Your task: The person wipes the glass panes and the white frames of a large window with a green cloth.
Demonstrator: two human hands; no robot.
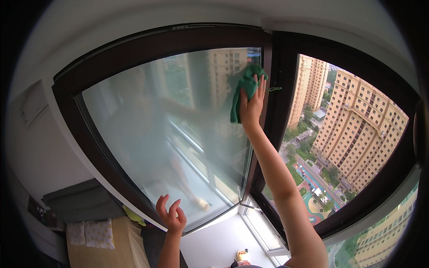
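Note:
My right hand (253,104) presses a green cloth (249,82) against the upper right part of the glass pane (187,127) of an inward-swung casement window. The cloth lies bunched under my fingers, near the dark window frame (273,83). My left hand (171,214) is raised with its fingers apart and curled, near the lower edge of the same sash, and holds nothing; whether it touches the sash I cannot tell. The glass looks hazy and shows a faint reflection of a person with one arm stretched out.
To the right is the window opening, with tall apartment blocks (360,124) far below and beyond. A metal stay (251,207) joins sash and frame at the bottom. Below me are a white surface (218,243) and a foot in a yellow slipper (242,255). A bed (107,256) stands lower left.

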